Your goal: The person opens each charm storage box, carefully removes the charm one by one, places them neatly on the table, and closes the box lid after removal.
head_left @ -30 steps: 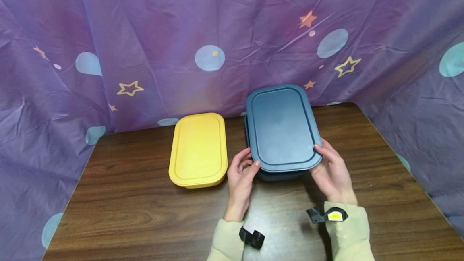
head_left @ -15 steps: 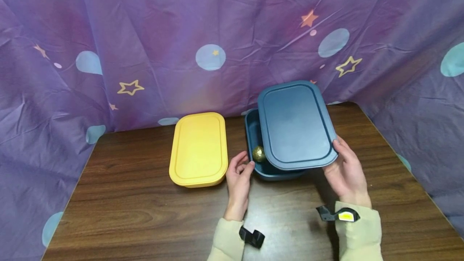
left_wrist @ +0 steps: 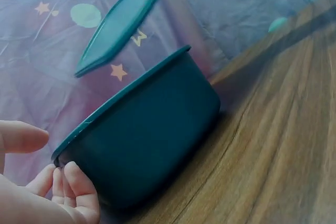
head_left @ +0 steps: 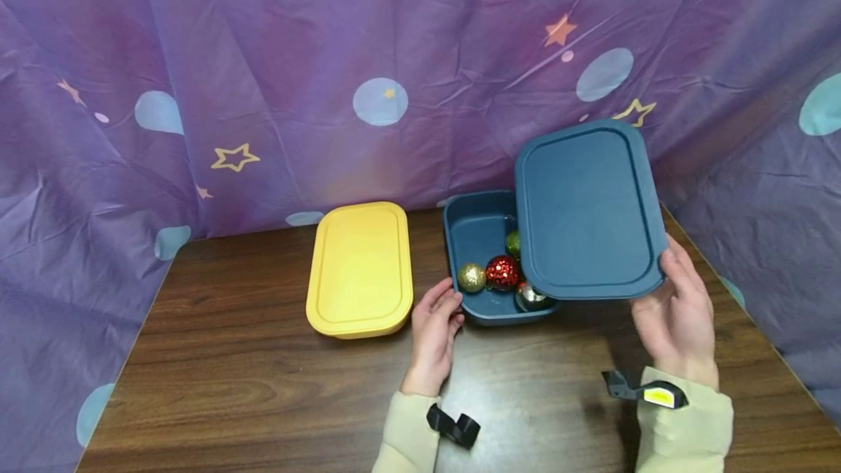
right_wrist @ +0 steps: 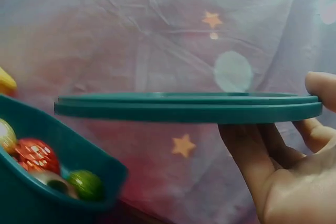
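A blue lid [head_left: 588,210] is held by my right hand [head_left: 680,312] at its near right corner, thumb on top and fingers beneath. It hangs above and right of the blue storage box [head_left: 478,233], covering the box's right side in the head view. Inside lie a gold ball [head_left: 471,277], a red sequined ball [head_left: 502,272], a silver ball [head_left: 531,298] and a partly hidden green ball [right_wrist: 86,184]. At the box's near left corner, my left hand [head_left: 434,338] touches below the rim with its fingertips; its thumb [left_wrist: 23,136] stays apart from the rim.
A yellow box with its lid on [head_left: 360,268] stands left of the blue box on the wooden table [head_left: 250,378]. A purple curtain [head_left: 296,57] with stars and dots hangs behind and at the sides.
My right hand has lifted the blue lid off to the right and up, uncovering the balls. My left hand's thumb has come off the lid; that hand stays at the box's corner.
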A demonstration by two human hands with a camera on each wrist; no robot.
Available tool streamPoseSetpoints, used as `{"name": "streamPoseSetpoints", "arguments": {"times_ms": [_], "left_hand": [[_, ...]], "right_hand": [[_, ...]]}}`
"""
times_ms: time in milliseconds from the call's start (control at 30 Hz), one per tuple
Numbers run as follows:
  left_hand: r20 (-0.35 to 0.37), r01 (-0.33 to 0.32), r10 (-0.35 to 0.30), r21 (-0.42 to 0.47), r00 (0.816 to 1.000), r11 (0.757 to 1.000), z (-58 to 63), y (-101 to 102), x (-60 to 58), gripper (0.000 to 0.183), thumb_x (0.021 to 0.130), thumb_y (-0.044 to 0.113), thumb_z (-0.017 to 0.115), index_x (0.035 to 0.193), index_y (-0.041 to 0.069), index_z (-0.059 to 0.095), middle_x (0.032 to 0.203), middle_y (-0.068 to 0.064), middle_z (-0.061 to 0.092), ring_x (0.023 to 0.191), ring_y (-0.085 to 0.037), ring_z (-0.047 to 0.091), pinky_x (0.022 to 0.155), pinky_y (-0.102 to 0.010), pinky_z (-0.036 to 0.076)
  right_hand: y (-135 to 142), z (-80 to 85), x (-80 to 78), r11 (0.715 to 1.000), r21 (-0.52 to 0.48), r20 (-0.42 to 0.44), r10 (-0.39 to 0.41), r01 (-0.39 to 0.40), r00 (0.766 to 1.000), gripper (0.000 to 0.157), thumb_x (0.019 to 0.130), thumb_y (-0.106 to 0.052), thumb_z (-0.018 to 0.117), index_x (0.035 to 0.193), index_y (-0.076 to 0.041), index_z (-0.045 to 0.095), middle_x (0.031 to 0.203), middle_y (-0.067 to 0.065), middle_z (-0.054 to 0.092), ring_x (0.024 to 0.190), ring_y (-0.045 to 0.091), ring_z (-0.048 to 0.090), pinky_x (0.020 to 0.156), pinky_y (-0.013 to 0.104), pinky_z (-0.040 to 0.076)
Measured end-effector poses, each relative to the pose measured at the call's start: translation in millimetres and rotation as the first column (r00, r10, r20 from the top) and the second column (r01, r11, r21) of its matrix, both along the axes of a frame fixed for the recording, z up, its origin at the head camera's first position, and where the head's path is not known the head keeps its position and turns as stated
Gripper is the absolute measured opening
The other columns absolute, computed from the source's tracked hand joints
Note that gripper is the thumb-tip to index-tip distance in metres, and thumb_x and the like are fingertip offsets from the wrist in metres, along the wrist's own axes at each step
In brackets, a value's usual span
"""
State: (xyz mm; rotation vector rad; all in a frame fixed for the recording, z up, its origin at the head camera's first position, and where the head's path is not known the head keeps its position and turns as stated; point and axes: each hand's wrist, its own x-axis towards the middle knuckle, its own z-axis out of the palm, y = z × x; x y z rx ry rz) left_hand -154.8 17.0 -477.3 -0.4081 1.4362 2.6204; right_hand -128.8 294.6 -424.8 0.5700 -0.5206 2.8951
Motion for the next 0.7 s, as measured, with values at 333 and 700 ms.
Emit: {"name": "streamPoseSetpoints", "arguments": {"times_ms": [333, 700], "left_hand": [[0.020, 0.011, -0.012, 0.049, 1.000, 0.999, -0.1, 2, 0.2, 0.046, 0.088, -0.005, 0.055, 0.134, -0.009, 0.047, 0.098, -0.002, 0.049, 0.078, -0.007, 0.049, 0.066, -0.017, 0.045], [0.008, 0.029, -0.029, 0.071, 1.000, 0.997, 0.8, 2, -0.6, 0.048, 0.087, -0.011, 0.051, 0.134, -0.009, 0.046, 0.098, -0.002, 0.049, 0.081, -0.008, 0.050, 0.067, -0.016, 0.045]], "right_hand": [[19, 1.5, 10.0, 0.987, -0.023, 0.063, -0.157, 0.159, 0.986, 0.037, 0.103, 0.001, 0.024, 0.130, 0.012, 0.047, 0.119, 0.027, 0.062, 0.104, 0.037, 0.063, 0.087, 0.041, 0.053], [25, 5.2, 12.3, 0.971, -0.100, 0.151, -0.203, 0.219, 0.967, 0.036, 0.102, 0.002, 0.027, 0.128, 0.013, 0.050, 0.118, 0.029, 0.062, 0.103, 0.039, 0.063, 0.087, 0.043, 0.053]]}}
